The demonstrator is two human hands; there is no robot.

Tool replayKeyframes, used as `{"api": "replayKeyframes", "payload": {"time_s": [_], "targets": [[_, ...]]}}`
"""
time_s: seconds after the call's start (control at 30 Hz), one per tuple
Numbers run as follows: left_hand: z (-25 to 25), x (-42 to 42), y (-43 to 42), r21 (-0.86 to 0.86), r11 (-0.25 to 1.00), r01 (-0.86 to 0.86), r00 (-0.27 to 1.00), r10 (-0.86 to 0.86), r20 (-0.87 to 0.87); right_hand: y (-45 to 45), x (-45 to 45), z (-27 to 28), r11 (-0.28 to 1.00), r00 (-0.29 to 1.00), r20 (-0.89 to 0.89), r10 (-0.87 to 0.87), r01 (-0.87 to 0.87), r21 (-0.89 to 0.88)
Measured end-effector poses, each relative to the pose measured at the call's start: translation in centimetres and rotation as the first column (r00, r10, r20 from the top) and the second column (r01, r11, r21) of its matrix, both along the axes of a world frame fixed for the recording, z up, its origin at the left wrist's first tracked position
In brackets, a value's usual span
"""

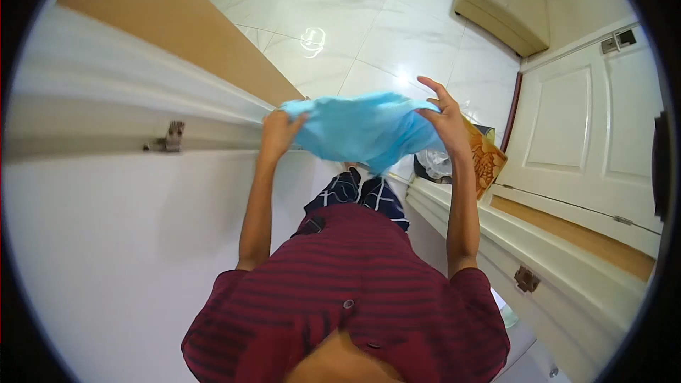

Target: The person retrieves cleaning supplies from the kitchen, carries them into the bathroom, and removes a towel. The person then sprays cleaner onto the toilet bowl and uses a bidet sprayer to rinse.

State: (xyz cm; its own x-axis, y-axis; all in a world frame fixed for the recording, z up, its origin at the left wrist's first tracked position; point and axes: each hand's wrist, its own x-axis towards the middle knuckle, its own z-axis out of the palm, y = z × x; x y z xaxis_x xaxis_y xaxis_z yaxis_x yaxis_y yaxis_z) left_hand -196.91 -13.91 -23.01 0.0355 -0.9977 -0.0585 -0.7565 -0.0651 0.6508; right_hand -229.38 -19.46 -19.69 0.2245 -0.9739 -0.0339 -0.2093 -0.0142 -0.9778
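A light blue cloth (362, 128) hangs stretched between my two hands, in front of my body and above the floor. My left hand (282, 131) grips its left end, with the thumb pressed against the fabric. At the other end, my right hand (448, 122) pinches the cloth's upper right corner, while one finger points up and away. The fabric sags in the middle, and its lower edge is blurred. What kind of cloth item it is, I cannot make out.
I stand in a doorway; a metal latch (168, 139) juts from the left frame. On the right are a white door (592, 120) and an orange patterned mat (488, 159). A cream padded bench (504, 7) stands at the back on the glossy tiled floor (383, 35).
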Motion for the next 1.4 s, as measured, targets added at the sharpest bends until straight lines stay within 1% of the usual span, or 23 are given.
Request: {"api": "replayKeyframes", "payload": {"time_s": [0.07, 0.2, 0.23, 0.3, 0.37, 0.47, 0.53, 0.6, 0.67, 0.7, 0.8, 0.87, 0.93, 0.97, 1.0, 1.03, 1.07, 1.1, 1.13, 1.17, 1.27, 1.37, 1.4], "targets": [[5.0, -3.5, -3.4, 0.047, 0.951, 0.307, 0.929, -0.31, 0.202, -0.4, 3.0, 0.6, 0.987, 0.987, 0.018, 0.16, -0.16, -0.007], [7.2, -7.0, -7.4, -0.362, 0.889, 0.282, 0.942, -0.329, -0.073, -4.0, 8.5, 2.3, 0.987, 0.99, -0.081, 0.115, -0.123, -0.101], [6.4, -7.3, -8.2, -0.431, 0.882, 0.192, 0.919, -0.316, -0.237, -4.9, 8.9, 3.6, 0.996, 0.983, 0.158, 0.092, -0.091, -0.013], [2.2, -8.1, -9.7, -0.434, 0.897, 0.089, 0.879, -0.276, -0.39, -7.1, 8.7, 7.0, 0.986, 0.8, 0.599, -0.032, -0.073, 0.15], [-1.7, -10.1, -12.6, -0.501, 0.859, 0.104, 0.95, -0.236, -0.206, -7.7, 7.1, 10.2, 0.977, 0.511, 0.859, -0.037, -0.163, 0.139], [-10.2, -11.1, -19.5, -0.331, 0.943, 0.033, 0.899, -0.173, -0.402, -6.5, 3.3, 9.0, 0.978, 0.249, 0.946, -0.207, 0.05, 0.201], [-11.2, -11.9, -23.4, -0.137, 0.99, 0.028, 0.588, -0.127, -0.799, -7.3, -1.1, 7.5, 0.968, 0.06, 0.969, -0.24, 0.091, 0.234], [-9.3, -13.4, -26.8, -0.023, 0.991, 0.133, -0.098, -0.01, -0.995, -9.1, -5.2, 1.5, 0.733, 0.195, 0.756, -0.625, 0.48, 0.482], [-10.0, -15.5, -28.8, -0.294, 0.893, 0.342, 0.686, -0.451, -0.571, -9.1, -9.6, -9.9, 0.742, 0.366, 0.652, -0.664, 0.435, 0.511], [-10.9, -17.0, -29.7, -0.308, 0.807, 0.504, 0.829, -0.552, -0.089, -9.4, -8.9, -11.1, 0.701, 0.359, 0.602, -0.713, 0.337, 0.629], [-5.0, -25.4, -29.9, -0.239, 0.659, 0.713, 0.635, -0.462, 0.62, -11.1, -7.1, -16.1, 0.406, 0.234, 0.412, -0.881, -0.075, 0.911], [-3.3, -27.8, -32.3, -0.2, 0.654, 0.73, 0.674, -0.639, 0.371, -14.3, -6.1, -17.7, 0.709, -0.03, 0.729, -0.684, -0.262, 0.655], [-7.9, -27.9, -33.6, -0.368, 0.745, 0.556, 0.783, -0.618, -0.068, -19.3, -7.0, -14.7, 0.662, 0.108, 0.653, -0.75, 0.104, 0.742], [-11.2, -27.0, -34.3, 0.128, 0.964, 0.232, 0.704, -0.076, -0.706, -22.0, -8.6, -15.5, 0.701, 0.197, 0.673, -0.713, 0.23, 0.675], [-13.5, -25.9, -34.9, 0.696, 0.699, 0.166, 0.27, 0.647, -0.713, -24.7, -10.7, -16.4, 0.734, 0.292, 0.677, -0.676, 0.345, 0.585], [-10.9, -25.5, -35.5, 0.583, 0.812, -0.005, 0.625, 0.458, -0.632, -27.6, -12.5, -14.1, 0.802, 0.587, 0.563, -0.582, 0.528, 0.279], [-12.4, -23.7, -35.0, 0.335, 0.939, 0.077, 0.782, 0.152, -0.604, -31.9, -15.2, -14.4, 0.763, 0.392, 0.666, -0.635, 0.452, 0.462], [-12.6, -21.7, -34.2, 0.386, 0.92, 0.067, 0.74, 0.214, -0.638, -36.2, -17.8, -14.7, 0.698, 0.148, 0.7, -0.699, 0.354, 0.622], [-13.9, -19.6, -32.6, 0.453, 0.891, 0.033, 0.614, 0.339, -0.713, -40.1, -20.0, -14.1, 0.724, 0.2, 0.737, -0.646, 0.468, 0.507], [-12.9, -18.0, -31.0, 0.596, 0.801, -0.053, 0.744, 0.43, -0.512, -44.3, -22.5, -11.4, 0.718, 0.238, 0.736, -0.634, 0.535, 0.445], [-15.4, -12.7, -22.6, 0.667, 0.67, -0.326, 0.694, 0.649, -0.312, -56.2, -30.6, -5.6, 0.711, 0.272, 0.755, -0.597, 0.615, 0.341], [-15.5, -9.3, -12.1, 0.782, 0.475, -0.403, 0.671, 0.734, -0.101, -63.6, -38.4, -6.2, 0.579, 0.018, 0.707, -0.707, 0.588, 0.564], [-15.3, -8.4, -8.7, 0.819, 0.406, -0.405, 0.628, 0.775, -0.073, -63.8, -38.6, -7.6, 0.51, 0.104, 0.612, -0.784, 0.671, 0.539]]}}
